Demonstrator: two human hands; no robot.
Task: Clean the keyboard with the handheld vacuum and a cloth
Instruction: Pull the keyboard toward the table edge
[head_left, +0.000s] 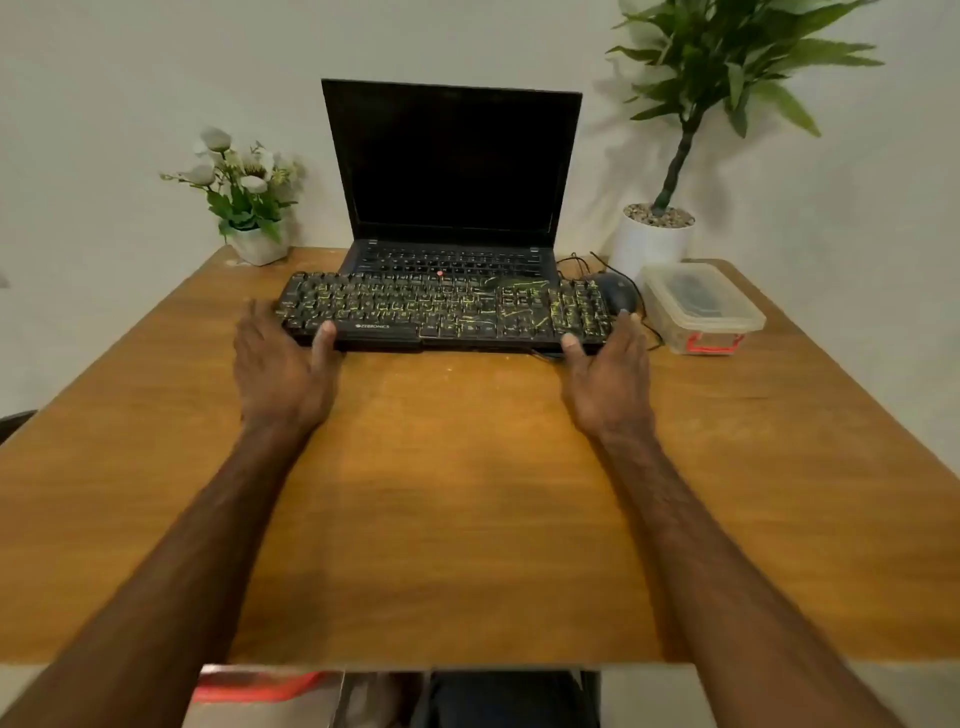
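A black keyboard (447, 312) with yellow-green markings lies across the far middle of the wooden table (467, 493), just in front of an open laptop. My left hand (278, 366) is at the keyboard's left end, thumb on its front edge and fingers around the side. At the right end my right hand (610, 374) holds it the same way, thumb on the front edge and fingers along the side. Neither a vacuum nor a cloth shows in the view.
The black laptop (452, 171) stands with its screen dark. A dark mouse (615, 293) with a cable lies right of the keyboard. A lidded plastic box (701, 306) holds something dark. A small flower pot (257, 244) and a tall potted plant (652, 241) stand at the back.
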